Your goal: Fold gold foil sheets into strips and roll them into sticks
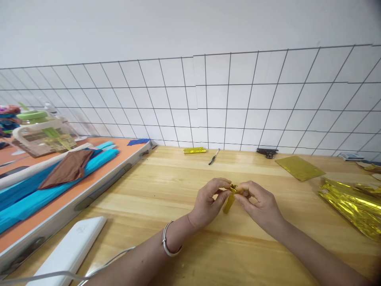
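Note:
Over the middle of the wooden table, my left hand (210,200) and my right hand (259,201) pinch a small strip of gold foil (228,204) between thumbs and fingertips. The strip's lower end hangs down below the fingers. Its upper end looks crumpled or folded, partly hidden by the fingertips. A silver bangle (167,240) circles my left wrist.
A gold foil bundle (194,150) and a pen (214,157) lie near the tiled wall. To the right are a black clip-like object (267,153), a flat gold sheet (300,168) and shiny gold foil (351,206). Blue rolls (59,186) and a white power bank-like box (70,248) lie left.

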A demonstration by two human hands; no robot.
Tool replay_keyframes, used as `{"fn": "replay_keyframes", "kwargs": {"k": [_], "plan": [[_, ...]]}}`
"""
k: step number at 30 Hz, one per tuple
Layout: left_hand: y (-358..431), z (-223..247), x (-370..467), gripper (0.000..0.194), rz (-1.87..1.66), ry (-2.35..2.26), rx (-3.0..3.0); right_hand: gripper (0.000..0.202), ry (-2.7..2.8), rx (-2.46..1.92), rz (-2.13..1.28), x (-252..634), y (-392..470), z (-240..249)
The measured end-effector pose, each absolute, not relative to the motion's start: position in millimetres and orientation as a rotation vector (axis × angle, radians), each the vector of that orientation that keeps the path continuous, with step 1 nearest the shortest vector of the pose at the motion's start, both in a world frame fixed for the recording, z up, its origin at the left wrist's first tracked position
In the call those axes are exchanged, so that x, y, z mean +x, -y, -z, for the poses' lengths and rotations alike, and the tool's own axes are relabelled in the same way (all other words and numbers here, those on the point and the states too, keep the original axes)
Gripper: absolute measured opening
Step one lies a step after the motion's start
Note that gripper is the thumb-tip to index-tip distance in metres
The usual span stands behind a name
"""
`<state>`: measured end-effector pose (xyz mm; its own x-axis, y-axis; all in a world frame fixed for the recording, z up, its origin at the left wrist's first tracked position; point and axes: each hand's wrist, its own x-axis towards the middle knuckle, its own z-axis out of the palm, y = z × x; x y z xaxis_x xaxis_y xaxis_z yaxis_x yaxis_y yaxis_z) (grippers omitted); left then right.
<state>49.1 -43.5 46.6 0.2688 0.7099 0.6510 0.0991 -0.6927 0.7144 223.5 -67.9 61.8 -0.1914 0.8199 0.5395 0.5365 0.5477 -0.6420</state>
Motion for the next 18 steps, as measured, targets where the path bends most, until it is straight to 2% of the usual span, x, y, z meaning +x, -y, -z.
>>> {"fn": "replay_keyframes", "kwargs": {"k": [6, 12, 18], "plan": [[29.5, -42.1, 58.3, 0.02, -1.526, -0.696, 2.069, 0.003, 1.82, -1.185, -0.471, 226.9, 55.6, -63.9], [20.9, -34.4, 65.4, 0.029, -1.506, -0.738, 2.116, 0.009, 1.743, -1.245, -0.6, 233.2, 47.7, -59.5], [19.0, -29.0, 67.0, 0.032, -1.529, -0.83, 2.189, 0.013, 1.756, -1.231, -0.55, 233.6, 47.3, -60.1]]}}
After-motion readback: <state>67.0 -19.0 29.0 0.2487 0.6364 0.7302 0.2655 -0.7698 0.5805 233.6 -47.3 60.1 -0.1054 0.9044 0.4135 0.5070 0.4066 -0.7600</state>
